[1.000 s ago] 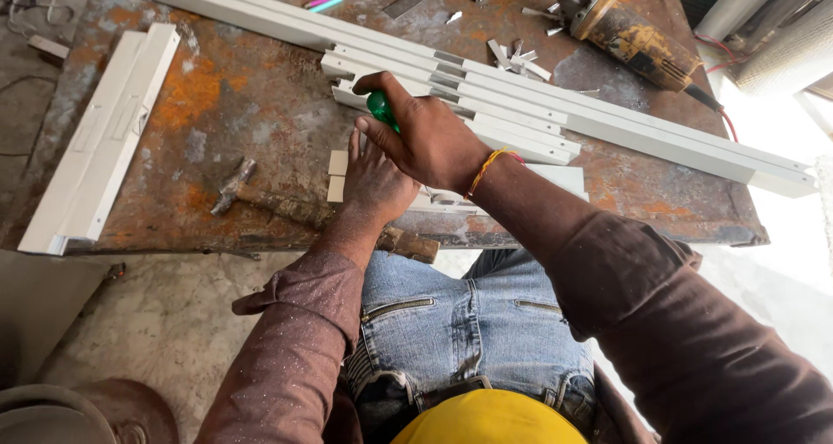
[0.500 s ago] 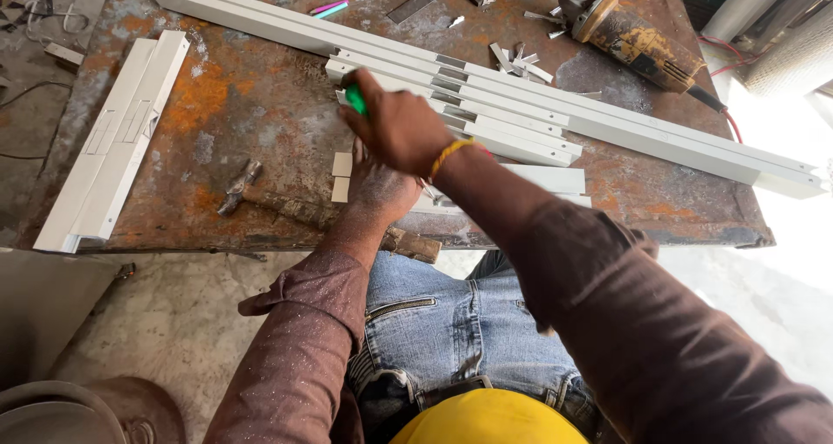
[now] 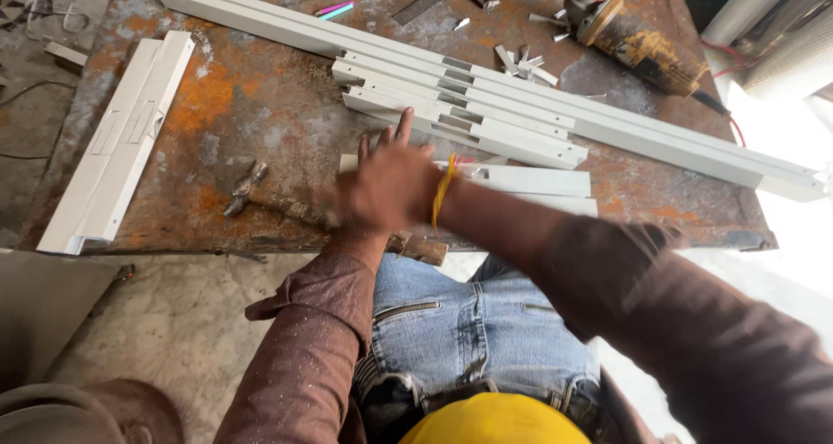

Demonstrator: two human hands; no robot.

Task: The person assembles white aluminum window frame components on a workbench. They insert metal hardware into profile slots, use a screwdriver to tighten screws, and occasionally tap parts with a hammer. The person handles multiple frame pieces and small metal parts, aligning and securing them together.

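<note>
Rusty steel bench fills frame centre | white profiles lie across its upper middle; grinder upper right; hammer left of hands | right hand blurred, fingers spread, over left hand, whose grip cannot be told | concrete floor lower left.

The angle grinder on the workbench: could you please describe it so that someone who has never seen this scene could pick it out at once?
Start from the rusty metal workbench and look to its far right corner, beyond the long white metal profiles. There lies the angle grinder, a stubby yellow and black power tool with a cable running off to the right. Its round red disc at one end sets it apart from the white offcuts beside it.
</note>
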